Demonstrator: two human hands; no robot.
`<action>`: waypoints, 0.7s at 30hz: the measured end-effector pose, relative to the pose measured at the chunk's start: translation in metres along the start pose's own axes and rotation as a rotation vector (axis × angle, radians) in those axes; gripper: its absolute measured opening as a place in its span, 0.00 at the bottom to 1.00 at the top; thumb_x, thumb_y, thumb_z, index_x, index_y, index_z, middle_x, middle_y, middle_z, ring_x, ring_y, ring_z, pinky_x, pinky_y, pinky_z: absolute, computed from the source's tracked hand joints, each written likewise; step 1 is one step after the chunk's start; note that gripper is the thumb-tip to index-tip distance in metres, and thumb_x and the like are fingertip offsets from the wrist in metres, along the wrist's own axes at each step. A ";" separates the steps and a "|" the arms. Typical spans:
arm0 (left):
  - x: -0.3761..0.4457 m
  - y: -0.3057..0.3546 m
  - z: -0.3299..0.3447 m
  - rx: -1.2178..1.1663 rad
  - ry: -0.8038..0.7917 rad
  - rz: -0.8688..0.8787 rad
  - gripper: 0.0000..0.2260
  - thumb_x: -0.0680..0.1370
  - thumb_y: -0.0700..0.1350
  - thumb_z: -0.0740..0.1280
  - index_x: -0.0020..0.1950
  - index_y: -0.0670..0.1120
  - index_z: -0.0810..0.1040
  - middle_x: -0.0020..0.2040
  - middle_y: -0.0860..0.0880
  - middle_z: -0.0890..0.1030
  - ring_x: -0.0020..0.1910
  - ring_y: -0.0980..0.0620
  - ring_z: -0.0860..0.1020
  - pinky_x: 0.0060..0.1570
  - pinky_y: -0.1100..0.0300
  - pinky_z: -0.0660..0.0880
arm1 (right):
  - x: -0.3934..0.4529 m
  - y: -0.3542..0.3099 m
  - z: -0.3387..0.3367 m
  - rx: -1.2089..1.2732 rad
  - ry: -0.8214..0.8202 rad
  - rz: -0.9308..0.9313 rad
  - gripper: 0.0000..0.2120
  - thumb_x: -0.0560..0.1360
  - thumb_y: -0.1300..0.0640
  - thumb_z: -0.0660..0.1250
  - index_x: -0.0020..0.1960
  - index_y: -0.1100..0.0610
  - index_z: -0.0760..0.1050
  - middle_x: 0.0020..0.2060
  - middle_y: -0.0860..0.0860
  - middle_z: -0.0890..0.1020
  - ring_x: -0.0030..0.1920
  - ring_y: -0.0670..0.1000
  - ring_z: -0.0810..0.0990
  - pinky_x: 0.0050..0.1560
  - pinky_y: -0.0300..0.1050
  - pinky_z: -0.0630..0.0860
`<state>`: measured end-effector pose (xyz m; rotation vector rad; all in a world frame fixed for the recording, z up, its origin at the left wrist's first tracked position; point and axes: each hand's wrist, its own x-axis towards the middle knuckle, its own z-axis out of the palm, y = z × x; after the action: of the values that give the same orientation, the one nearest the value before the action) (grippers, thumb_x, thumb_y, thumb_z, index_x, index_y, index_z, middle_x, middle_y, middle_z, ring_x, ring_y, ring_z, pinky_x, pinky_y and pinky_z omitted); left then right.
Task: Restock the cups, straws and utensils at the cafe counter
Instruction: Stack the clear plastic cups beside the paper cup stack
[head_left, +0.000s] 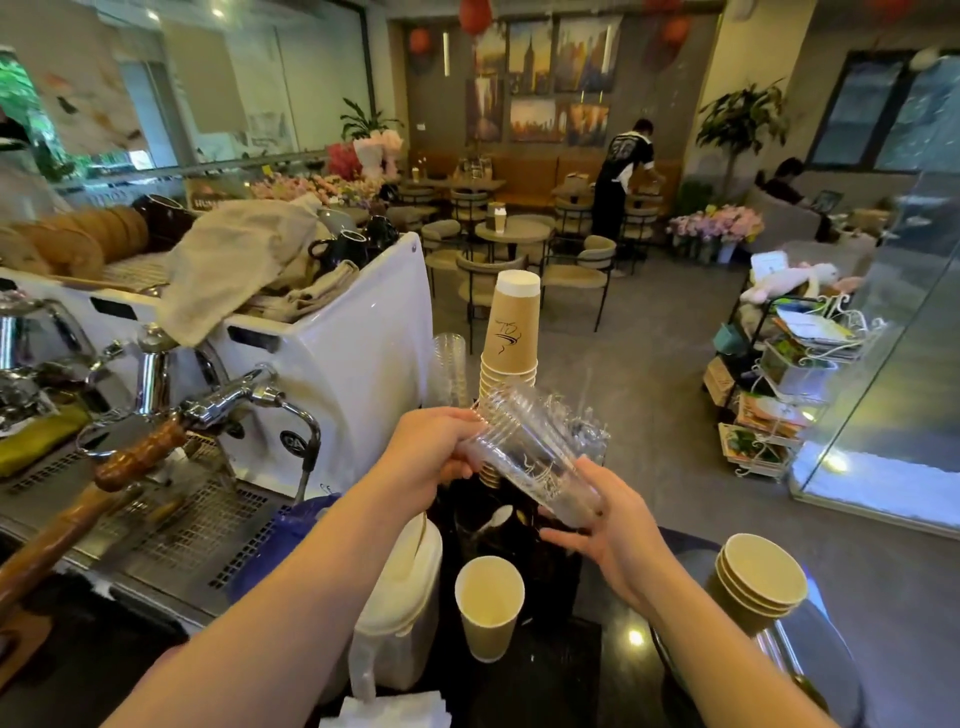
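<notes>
While both hands grasp it, a stack of clear plastic cups (524, 457) lies tilted in the air above the desk, rims up and to the left, base down and to the right. The left hand (434, 449) wraps its fingers around the rim end; the right hand (605, 525) cups the base end from below, fingers curled under it.

Just behind the stack, an upside-down tower of brown paper cups (511, 332) stands upright, its white bottom on top and a dark logo on the side. To the left of that tower, another column of clear cups (449, 364) stands against the white side of the espresso machine (337, 332).

Below the hands, a single open paper cup (489, 605) stands upright on the dark desk (545, 675), with a dark holder behind it where a white spoon (493, 519) shows. Left of that cup sits a white lidded container (400, 597), and white napkins (389, 712) lie at the bottom edge. To the right, a short nested stack of open paper cups (761, 584) stands mouth up, well apart from the single cup.

On the far left, a wooden-handled portafilter (130, 462) and a steam wand jut from the machine, whose top carries a crumpled cloth (244, 265) and dark mugs. Beyond the desk lie round tables and chairs, where a person in dark clothes (621, 182) bends over a table.
</notes>
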<state>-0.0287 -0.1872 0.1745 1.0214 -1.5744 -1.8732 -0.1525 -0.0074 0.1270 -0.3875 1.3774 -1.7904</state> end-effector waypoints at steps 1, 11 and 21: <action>0.005 -0.002 -0.001 -0.058 0.012 -0.030 0.07 0.73 0.37 0.70 0.50 0.39 0.83 0.26 0.45 0.78 0.22 0.51 0.74 0.20 0.64 0.70 | 0.004 0.000 0.003 0.072 -0.029 0.026 0.18 0.76 0.50 0.70 0.63 0.56 0.78 0.57 0.58 0.84 0.57 0.62 0.83 0.50 0.61 0.83; 0.050 0.023 0.011 -0.657 0.181 -0.060 0.13 0.77 0.43 0.59 0.38 0.46 0.81 0.30 0.47 0.83 0.23 0.51 0.79 0.25 0.60 0.76 | 0.057 -0.054 0.059 0.034 0.006 -0.172 0.28 0.67 0.55 0.78 0.63 0.60 0.75 0.54 0.58 0.86 0.51 0.58 0.86 0.45 0.51 0.83; 0.113 0.042 0.016 -0.623 0.339 0.061 0.17 0.83 0.52 0.56 0.61 0.44 0.78 0.53 0.46 0.83 0.49 0.51 0.81 0.43 0.59 0.77 | 0.101 -0.133 0.123 -0.926 0.166 -0.473 0.30 0.65 0.34 0.73 0.62 0.45 0.73 0.56 0.45 0.78 0.46 0.51 0.85 0.48 0.50 0.83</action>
<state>-0.1138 -0.2723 0.1895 0.9186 -0.7444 -1.8455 -0.1878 -0.1557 0.2676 -1.1408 2.3448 -1.4276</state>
